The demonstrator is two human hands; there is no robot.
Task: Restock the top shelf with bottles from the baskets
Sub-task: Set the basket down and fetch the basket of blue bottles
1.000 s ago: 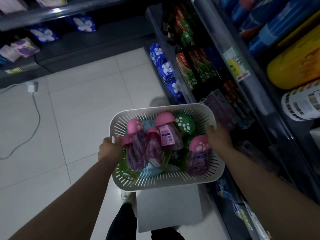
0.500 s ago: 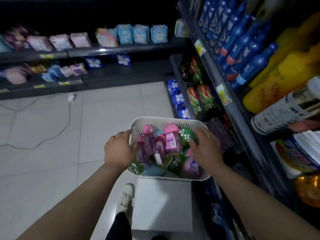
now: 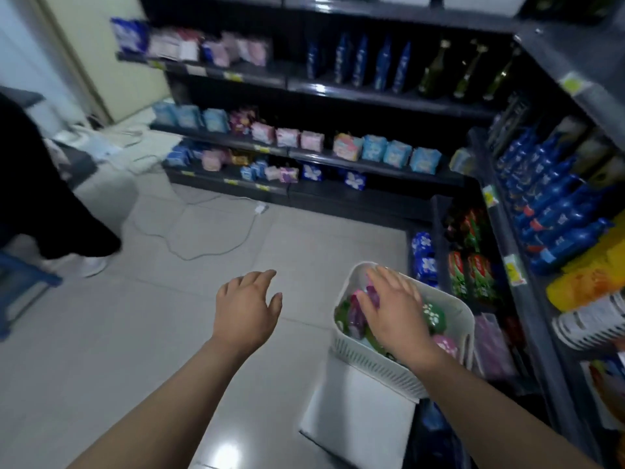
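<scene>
A white slotted basket (image 3: 460,315) sits on a white box (image 3: 362,418) at the lower right, beside the dark shelving. It is filled with small pink and green bottles (image 3: 434,316). My right hand (image 3: 395,309) lies palm down over the bottles with its fingers spread; whether it grips one is hidden. My left hand (image 3: 247,308) hovers over the floor to the left of the basket, fingers relaxed and holding nothing. The top shelf (image 3: 571,59) runs along the upper right.
Dark shelves on the right carry blue bottles (image 3: 554,214), yellow containers (image 3: 585,279) and green packs (image 3: 473,265). The back shelves hold pastel packets (image 3: 372,147). A white cable (image 3: 203,245) trails across the tiled floor. Another person's dark trouser leg and shoe (image 3: 67,238) stand at left.
Both hands have let go of the basket's rim. The left hand moved away to the left; the right hand moved over the bottles. The view lifted toward the back shelves.
</scene>
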